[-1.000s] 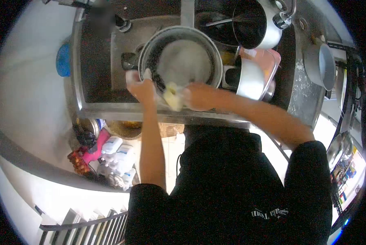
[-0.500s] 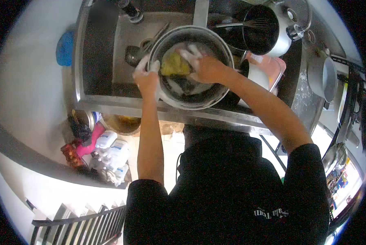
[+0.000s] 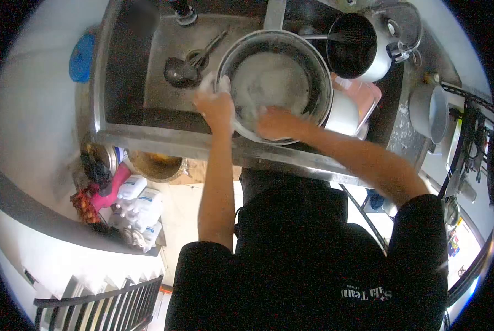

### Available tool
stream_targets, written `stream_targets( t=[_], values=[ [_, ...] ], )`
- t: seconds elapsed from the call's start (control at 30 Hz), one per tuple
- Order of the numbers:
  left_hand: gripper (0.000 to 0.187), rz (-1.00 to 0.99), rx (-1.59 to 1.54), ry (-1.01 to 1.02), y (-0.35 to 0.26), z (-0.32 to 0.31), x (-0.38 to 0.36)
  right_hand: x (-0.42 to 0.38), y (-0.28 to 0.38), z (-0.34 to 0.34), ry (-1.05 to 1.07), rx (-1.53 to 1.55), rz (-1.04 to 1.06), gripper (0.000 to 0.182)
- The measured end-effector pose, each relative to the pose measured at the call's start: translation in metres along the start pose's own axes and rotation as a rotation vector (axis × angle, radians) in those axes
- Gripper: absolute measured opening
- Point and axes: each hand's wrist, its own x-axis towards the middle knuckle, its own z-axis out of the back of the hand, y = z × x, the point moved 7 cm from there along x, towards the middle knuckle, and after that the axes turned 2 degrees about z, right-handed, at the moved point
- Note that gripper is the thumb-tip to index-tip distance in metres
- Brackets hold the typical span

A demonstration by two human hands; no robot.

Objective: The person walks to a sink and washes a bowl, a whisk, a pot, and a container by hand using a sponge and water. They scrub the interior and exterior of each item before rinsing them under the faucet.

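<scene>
round metal pot over sink, near front edge: wide, greyish rim, dark inner wall, cloudy pale bottom. left hand gripping left rim; right hand at near rim, blurred, grip unclear.

Open room over left basin, ladle inside (lying low), big pot blocking the middle, white pot at right

From the wearer's head, I'm looking forward and steeply down, close above the torso, toward the sink.
</scene>
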Motion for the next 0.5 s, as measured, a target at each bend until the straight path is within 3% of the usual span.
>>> stream_targets(
  t=[0.1, 0.13, 0.17, 0.2, 0.3, 0.4, 0.5],
  values=[
    [0.022, 0.222, -0.176, -0.202, -0.007, 0.007, -0.029, 0.024, 0.001, 0.049, -0.222, 0.426, -0.441, 0.03],
    [0.021, 0.279, -0.25, -0.287, -0.002, 0.012, -0.033, 0.02, 0.012, 0.054, -0.268, 0.362, -0.353, 0.03],
    [0.022, 0.091, -0.129, -0.391, -0.008, 0.021, -0.034, 0.011, 0.022, 0.058, -0.314, 0.293, -0.269, 0.03],
    [0.023, 0.042, -0.046, -0.262, -0.011, 0.019, -0.024, 0.001, 0.026, 0.063, -0.355, 0.225, -0.185, 0.031],
    [0.026, -0.135, 0.209, 0.148, -0.016, 0.03, 0.017, -0.05, 0.034, 0.065, -0.041, 0.33, 0.206, 0.033],
    [0.023, -0.249, 0.213, 0.217, -0.022, 0.025, 0.032, -0.052, 0.011, 0.05, 0.172, 0.154, -0.054, 0.033],
    [0.015, -0.071, 0.42, -0.055, 0.015, 0.026, 0.029, -0.011, 0.014, 0.016, 0.081, 0.397, -0.579, 0.031]
  ],
)
